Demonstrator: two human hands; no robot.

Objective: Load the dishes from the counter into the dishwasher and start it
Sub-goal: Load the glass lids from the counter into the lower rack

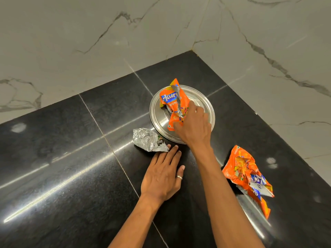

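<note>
Black counter (71,158); wrapper (172,102) and right hand (194,127) hide plate's (155,108) centre.

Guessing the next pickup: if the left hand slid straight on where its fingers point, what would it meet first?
Probably the crumpled silver wrapper; its near corner lies right at the fingertips of the left hand.
</note>
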